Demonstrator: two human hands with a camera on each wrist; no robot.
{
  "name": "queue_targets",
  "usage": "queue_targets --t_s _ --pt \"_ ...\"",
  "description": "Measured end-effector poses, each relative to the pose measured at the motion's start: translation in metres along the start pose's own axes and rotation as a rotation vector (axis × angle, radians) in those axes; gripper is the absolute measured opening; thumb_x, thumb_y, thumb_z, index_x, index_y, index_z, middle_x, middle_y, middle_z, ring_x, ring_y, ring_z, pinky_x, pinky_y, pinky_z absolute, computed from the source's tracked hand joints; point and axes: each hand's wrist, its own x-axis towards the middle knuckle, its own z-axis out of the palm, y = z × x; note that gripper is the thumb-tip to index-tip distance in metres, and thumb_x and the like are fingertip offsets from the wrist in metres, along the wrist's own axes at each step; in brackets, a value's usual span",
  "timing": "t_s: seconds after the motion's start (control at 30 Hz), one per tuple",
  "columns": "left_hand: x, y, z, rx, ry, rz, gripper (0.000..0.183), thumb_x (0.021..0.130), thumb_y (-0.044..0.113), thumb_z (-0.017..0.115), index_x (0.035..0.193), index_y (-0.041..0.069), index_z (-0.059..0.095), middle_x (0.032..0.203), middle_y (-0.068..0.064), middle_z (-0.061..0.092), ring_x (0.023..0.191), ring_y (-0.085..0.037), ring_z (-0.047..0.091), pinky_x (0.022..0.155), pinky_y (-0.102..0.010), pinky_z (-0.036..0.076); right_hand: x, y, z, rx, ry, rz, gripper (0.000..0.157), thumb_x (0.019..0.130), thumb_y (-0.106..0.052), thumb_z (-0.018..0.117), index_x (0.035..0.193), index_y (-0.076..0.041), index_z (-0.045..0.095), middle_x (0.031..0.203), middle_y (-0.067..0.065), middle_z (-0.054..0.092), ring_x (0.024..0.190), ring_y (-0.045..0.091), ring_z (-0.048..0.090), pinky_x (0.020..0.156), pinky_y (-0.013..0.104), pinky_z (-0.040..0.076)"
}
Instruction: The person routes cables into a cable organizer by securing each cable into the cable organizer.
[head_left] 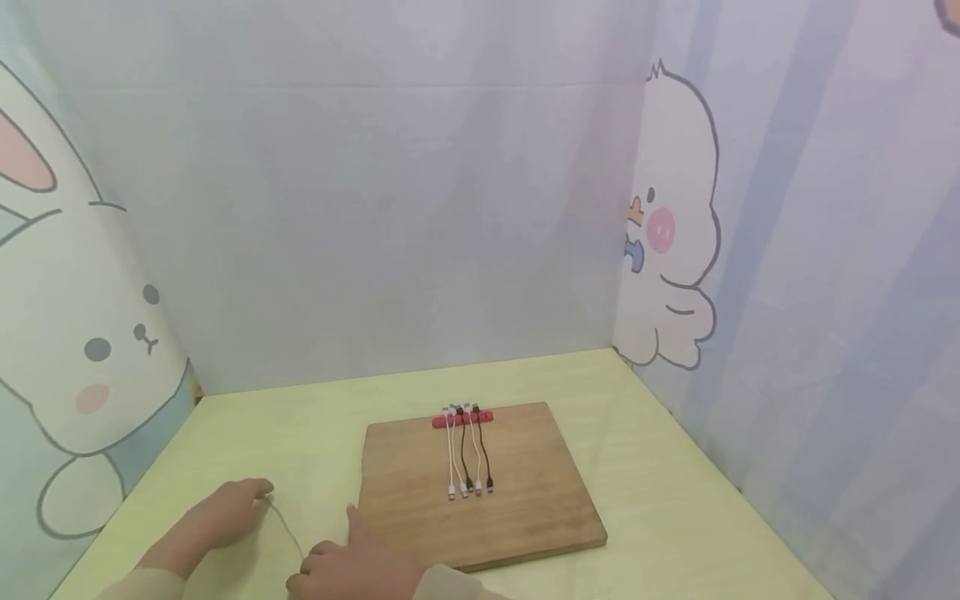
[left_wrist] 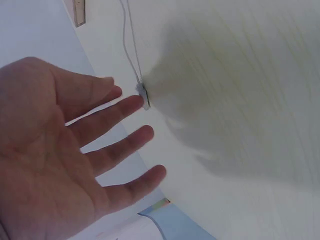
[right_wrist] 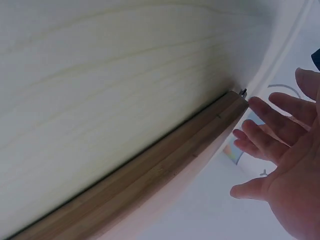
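A pale thin cable (head_left: 283, 521) runs across the pale yellow table between my two hands. My left hand (head_left: 232, 510) is over its far end, fingers fairly straight and spread. In the left wrist view, one fingertip overlaps the cable's connector (left_wrist: 143, 96), and the thumb stands apart from it. My right hand (head_left: 360, 569) is at the cable's near end, beside the left front of a wooden board (head_left: 525, 508). Its fingers look loosely extended in the right wrist view, close to a small dark-and-metal tip (right_wrist: 243, 93) past the board's corner.
On the board, several white and black short cables (head_left: 468, 454) lie side by side, their upper ends in a red holder strip (head_left: 438, 422). Curtains with a cartoon rabbit (head_left: 90, 317) and a duck (head_left: 667, 225) stand around the table (head_left: 315, 442).
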Motion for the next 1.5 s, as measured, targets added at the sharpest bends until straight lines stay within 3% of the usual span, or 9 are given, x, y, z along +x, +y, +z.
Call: queue_targets --t_s 0.07,0.2,0.43,0.7,0.83,1.03,1.23,1.37,1.5 --pt "0.004 0.000 -0.001 0.000 0.048 -0.005 0.028 0.095 0.009 0.049 0.114 -0.005 0.063 0.111 -0.024 0.067 0.104 -0.046 0.062 0.088 -0.059 0.048 0.001 -0.001 0.000 -0.036 0.048 0.011 0.035 0.095 -0.064 0.042 0.124 -0.046 0.053 0.120 -0.027 0.050 0.119 -0.005 0.044 0.113 0.062 0.027" --pt "0.013 -0.002 -0.001 0.031 0.091 -0.043 0.025 0.092 0.013 0.056 0.109 -0.003 0.064 0.102 -0.020 0.069 0.093 -0.034 0.066 0.079 -0.053 0.052 0.005 -0.005 0.003 -0.107 0.139 0.067 0.028 0.097 -0.060 0.040 0.104 -0.042 0.060 0.101 -0.020 0.052 0.099 0.000 0.048 0.109 0.066 0.030" --pt "0.017 0.001 -0.002 0.037 0.054 -0.171 0.024 0.092 0.025 0.061 0.095 0.001 0.061 0.080 -0.006 0.062 0.069 -0.019 0.053 0.060 -0.039 0.047 0.016 -0.012 0.012 -0.033 0.063 0.155 0.027 0.093 -0.065 0.044 0.099 -0.048 0.064 0.100 -0.019 0.054 0.101 0.001 0.049 0.113 0.063 0.025" --pt "0.022 0.000 0.005 0.019 -0.003 -0.220 0.028 0.082 0.026 0.073 0.092 0.003 0.062 0.083 -0.003 0.066 0.074 -0.020 0.059 0.062 -0.043 0.050 0.019 -0.012 0.015 -0.009 0.037 0.113 0.030 0.093 -0.065 0.045 0.103 -0.043 0.063 0.105 -0.017 0.055 0.107 0.001 0.050 0.118 0.051 0.026" --pt "0.021 0.005 0.004 0.020 0.001 -0.224 0.026 0.080 0.025 0.074 0.090 0.004 0.062 0.082 -0.004 0.065 0.073 -0.020 0.057 0.061 -0.042 0.049 0.018 -0.011 0.015 0.006 0.014 0.107 0.032 0.095 -0.064 0.040 0.104 -0.046 0.065 0.108 -0.017 0.057 0.110 0.001 0.050 0.119 0.050 0.025" --pt "0.019 0.011 0.002 0.042 0.000 -0.216 0.028 0.080 0.023 0.075 0.088 0.002 0.059 0.079 -0.004 0.063 0.070 -0.020 0.054 0.060 -0.040 0.049 0.013 -0.011 0.009 0.019 -0.038 0.077 0.040 0.088 -0.073 0.047 0.118 -0.051 0.059 0.116 -0.021 0.056 0.117 -0.001 0.048 0.120 0.045 0.024" --pt "0.025 0.008 0.006 0.042 0.032 -0.150 0.026 0.077 0.019 0.075 0.087 0.001 0.059 0.077 -0.004 0.062 0.069 -0.020 0.055 0.062 -0.040 0.050 0.012 -0.012 0.010 0.051 -0.010 0.086 0.042 0.097 -0.065 0.033 0.121 -0.044 0.061 0.119 -0.019 0.057 0.121 -0.003 0.049 0.121 0.035 0.024" --pt "0.028 0.003 0.007 0.063 0.055 -0.099 0.020 0.075 0.016 0.073 0.082 0.003 0.058 0.074 -0.003 0.060 0.067 -0.019 0.053 0.059 -0.037 0.046 0.013 -0.014 0.010 0.153 -0.034 0.115 0.038 0.094 -0.064 0.045 0.115 -0.037 0.061 0.108 -0.020 0.058 0.102 -0.005 0.051 0.097 0.020 0.044" --pt "0.030 0.003 0.010 0.080 0.090 -0.063 0.017 0.072 0.014 0.072 0.078 0.007 0.057 0.070 -0.002 0.058 0.064 -0.018 0.049 0.056 -0.034 0.042 0.012 -0.018 0.010 0.231 -0.091 0.174 0.040 0.082 -0.066 0.063 0.112 -0.040 0.055 0.094 -0.021 0.056 0.081 -0.003 0.047 0.066 0.016 0.044"
